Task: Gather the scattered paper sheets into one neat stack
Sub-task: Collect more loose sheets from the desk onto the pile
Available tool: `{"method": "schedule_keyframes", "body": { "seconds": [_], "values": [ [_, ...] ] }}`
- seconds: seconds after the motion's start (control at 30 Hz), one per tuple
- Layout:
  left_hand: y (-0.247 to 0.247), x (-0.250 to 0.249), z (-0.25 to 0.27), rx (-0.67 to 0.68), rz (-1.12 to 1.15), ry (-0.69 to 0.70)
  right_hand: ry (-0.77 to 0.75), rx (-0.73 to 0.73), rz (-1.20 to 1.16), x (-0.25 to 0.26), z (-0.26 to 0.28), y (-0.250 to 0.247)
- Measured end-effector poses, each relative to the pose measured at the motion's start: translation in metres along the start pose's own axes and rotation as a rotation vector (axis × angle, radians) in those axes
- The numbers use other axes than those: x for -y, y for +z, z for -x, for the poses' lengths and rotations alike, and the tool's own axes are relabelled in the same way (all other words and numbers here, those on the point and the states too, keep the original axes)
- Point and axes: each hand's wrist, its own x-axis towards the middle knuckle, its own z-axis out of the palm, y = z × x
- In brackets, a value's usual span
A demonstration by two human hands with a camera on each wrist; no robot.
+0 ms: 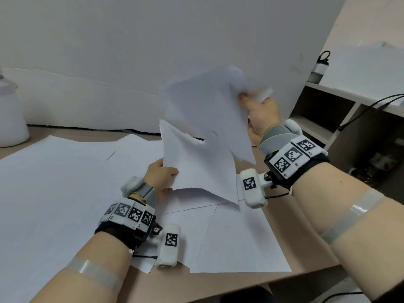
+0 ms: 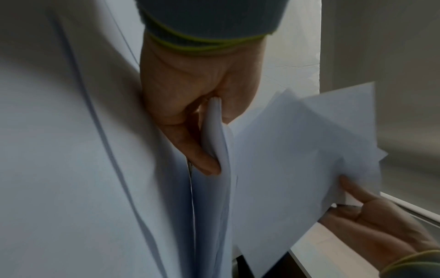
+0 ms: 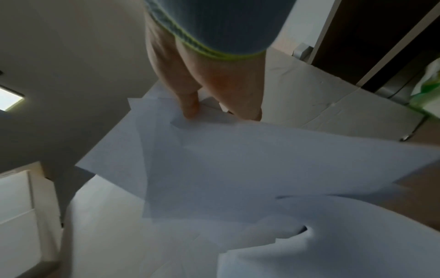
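Your left hand (image 1: pixel 162 178) grip: thumb and fingers pinching lower-left edge of lifted sheets (image 1: pixel 203 149). Right hand (image 1: pixel 260 119) pinching top-right corner of same bundle. Bundle tilted, long axis diagonal, above loose sheets (image 1: pixel 236 237) flat on tabletop (image 1: pixel 306 256). Left hand nearer those.

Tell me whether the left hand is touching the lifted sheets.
Touching. The left wrist view shows the left hand pinching the edge of the lifted sheets between thumb and fingers; the head view shows the same grip.

White board (image 1: pixel 131 51) stands behind the tan desk (image 1: pixel 306 248); dark shelving (image 1: pixel 323 110) sits right, a ceiling light (image 3: pixel 9 97) glows.
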Motion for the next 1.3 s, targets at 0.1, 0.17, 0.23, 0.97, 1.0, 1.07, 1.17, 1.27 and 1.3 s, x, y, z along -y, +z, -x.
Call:
{"method": "schedule_keyframes", "body": {
  "seconds": [0.1,0.17,0.23,0.97,1.0,1.07,1.17,1.27,1.3],
  "values": [
    [0.000,-0.005,0.007,0.021,0.048,-0.007,0.042,0.096,-0.064,0.003,0.004,0.005],
    [-0.001,-0.008,0.011,0.027,0.074,-0.015,0.085,0.195,-0.052,-0.002,0.009,0.003],
    [-0.002,-0.009,0.012,0.031,0.108,-0.027,0.135,0.268,-0.003,-0.015,0.014,-0.006],
    [-0.003,-0.020,0.007,-0.118,0.190,-0.071,0.252,0.520,0.648,-0.101,0.038,-0.075],
    [-0.005,-0.019,0.007,-0.117,0.174,-0.069,0.242,0.542,0.676,-0.101,0.038,-0.076],
    [-0.008,-0.017,0.006,-0.082,0.164,-0.091,0.243,0.581,0.753,-0.105,0.038,-0.077],
    [-0.013,-0.018,0.009,-0.008,0.176,-0.153,0.263,0.614,0.809,-0.110,0.041,-0.079],
    [-0.016,-0.020,0.010,0.040,0.055,-0.185,0.286,0.654,0.846,-0.111,0.042,-0.079],
    [-0.017,-0.019,0.009,0.050,0.017,-0.191,0.290,0.664,0.863,-0.110,0.043,-0.078]
  ]
}}
